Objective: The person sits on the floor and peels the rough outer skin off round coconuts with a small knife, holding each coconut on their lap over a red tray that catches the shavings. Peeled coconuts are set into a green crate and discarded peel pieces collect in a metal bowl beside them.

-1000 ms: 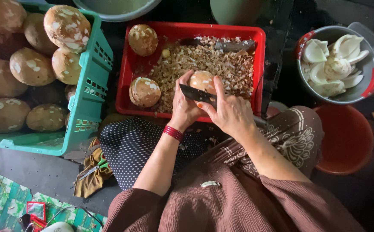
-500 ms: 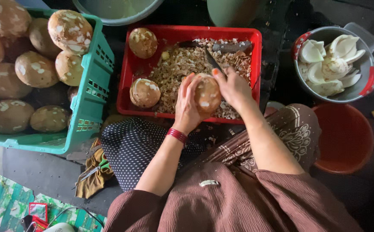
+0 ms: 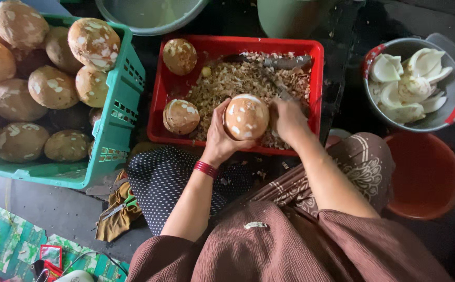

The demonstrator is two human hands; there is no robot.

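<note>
Over the red plastic crate (image 3: 318, 73) of brown shavings: round brown husked coconut (image 3: 246, 116), cupped from below in left hand (image 3: 218, 140), grip clamped. Right hand (image 3: 289, 116) beside it, closed on dark-bladed knife (image 3: 285, 95). Best kept cupped steadily, strokes shallow, away from the fingers.

Light: soft, even daylight from above.
Shadows: faint; floor at top and right dim.
Blur: right hand (image 3: 288, 117) smeared by motion.
Focus: otherwise sharp.
Edges: slight wide-angle bending.

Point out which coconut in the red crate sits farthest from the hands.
The coconut in the crate's far-left corner; the other loose one lies just beside the left hand.
</note>
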